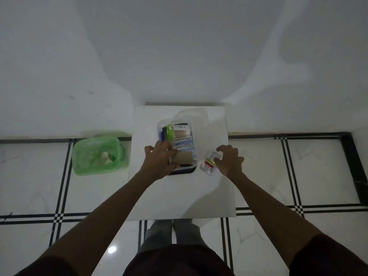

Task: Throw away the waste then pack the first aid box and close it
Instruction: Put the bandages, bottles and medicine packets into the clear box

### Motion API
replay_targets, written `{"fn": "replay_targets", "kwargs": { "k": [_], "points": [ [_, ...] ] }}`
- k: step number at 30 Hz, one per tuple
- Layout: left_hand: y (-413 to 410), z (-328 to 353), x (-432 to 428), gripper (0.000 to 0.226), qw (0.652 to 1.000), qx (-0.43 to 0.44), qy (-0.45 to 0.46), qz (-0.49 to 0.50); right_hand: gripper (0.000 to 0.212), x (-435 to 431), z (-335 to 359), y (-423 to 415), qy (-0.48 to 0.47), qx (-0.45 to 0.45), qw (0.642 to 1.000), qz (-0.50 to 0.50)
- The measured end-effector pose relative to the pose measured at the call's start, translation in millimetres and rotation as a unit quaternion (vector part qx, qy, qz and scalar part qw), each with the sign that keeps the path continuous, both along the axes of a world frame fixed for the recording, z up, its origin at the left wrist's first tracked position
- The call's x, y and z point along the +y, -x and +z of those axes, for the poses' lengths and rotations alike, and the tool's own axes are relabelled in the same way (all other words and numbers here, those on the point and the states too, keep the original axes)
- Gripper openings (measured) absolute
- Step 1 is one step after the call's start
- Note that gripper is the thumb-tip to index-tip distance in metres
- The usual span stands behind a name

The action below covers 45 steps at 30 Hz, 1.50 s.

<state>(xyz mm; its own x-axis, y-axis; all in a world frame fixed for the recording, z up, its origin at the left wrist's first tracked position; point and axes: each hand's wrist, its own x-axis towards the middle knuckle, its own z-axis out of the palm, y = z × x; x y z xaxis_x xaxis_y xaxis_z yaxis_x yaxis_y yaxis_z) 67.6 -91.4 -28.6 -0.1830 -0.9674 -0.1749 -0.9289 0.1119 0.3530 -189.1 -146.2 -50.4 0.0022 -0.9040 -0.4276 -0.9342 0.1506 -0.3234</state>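
Note:
The clear first aid box (194,136) sits open in the middle of a white table (211,192). Inside it lie bandage packs, a green-capped item and a tan roll (184,157). My left hand (160,159) rests in the box's near left corner, fingers curled on the tan roll. A small clear packet with red and yellow print (210,162) lies on the table just right of the box. My right hand (229,160) pinches that packet's right edge. The box's lid (191,113) stands behind it.
A bin lined with a green bag (97,156) stands on the tiled floor left of the table, with pale waste inside. A white wall rises right behind the table. My legs are at the table's near edge.

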Motion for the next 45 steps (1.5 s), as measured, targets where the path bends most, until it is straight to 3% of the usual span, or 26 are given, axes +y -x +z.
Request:
{"fn": "replay_targets", "kwargs": {
  "k": [6,11,13,15,18,21,25,29,31,34,37,38,42,45],
  "points": [
    [-7.7,-5.3,-7.8,0.061,0.998,0.014,-0.057,-0.008,0.05,-3.8,-12.5,1.2,-0.023,-0.026,0.999,0.017],
    [-14.5,1.6,-7.4,0.066,0.997,0.042,-0.062,-0.016,0.073,-9.0,-18.8,-0.6,-0.072,0.04,0.995,0.057],
    [-13.5,1.6,-2.7,0.056,0.998,0.056,-0.024,0.008,0.076,-7.8,-22.4,0.3,-0.076,0.059,0.993,0.07],
    [-13.9,-2.1,3.7,0.041,0.996,0.071,0.028,0.049,0.071,-5.8,-25.3,0.2,-0.068,0.06,0.994,0.067],
    [-14.7,-5.1,11.2,0.028,0.971,0.162,0.094,0.145,0.065,-4.7,-26.2,-0.8,-0.058,0.082,0.993,0.069],
    [-11.0,1.6,15.5,0.033,0.91,0.289,0.032,0.296,0.074,-4.4,-29.8,1.0,-0.093,0.086,0.99,0.056],
    [-15.9,-3.8,16.0,0.041,0.872,0.321,-0.109,0.353,0.032,-8.1,-28.7,3.1,-0.098,-0.061,0.991,-0.068],
    [-14.5,-5.5,13.7,0.035,0.834,0.375,-0.155,0.375,0.023,-20.3,1.9,8.1,-0.028,-0.197,0.969,-0.147],
    [-12.5,-2.5,14.0,0.033,0.82,0.393,-0.161,0.383,0.025,-26.4,19.9,11.6,0.019,-0.256,0.939,-0.228],
    [-12.4,-1.2,14.3,0.034,0.798,0.418,-0.175,0.397,0.031,-32.3,48.1,6.8,0.061,-0.379,0.865,-0.323],
    [-12.5,0.7,14.8,0.034,0.782,0.436,-0.187,0.405,0.03,-30.2,69.4,-24.0,0.01,-0.476,0.821,-0.315],
    [-13.0,0.3,15.2,0.035,0.775,0.445,-0.189,0.406,0.029,-26.9,71.4,-38.3,-0.009,-0.481,0.828,-0.288],
    [-14.3,3.7,16.5,0.039,0.765,0.46,-0.198,0.404,0.03,-13.1,56.2,-85.8,0.011,-0.369,0.92,-0.131],
    [-13.9,6.2,16.2,0.04,0.767,0.457,-0.189,0.409,0.028,-10.6,43.4,-101.1,0.069,-0.297,0.952,-0.035]
  ]
}}
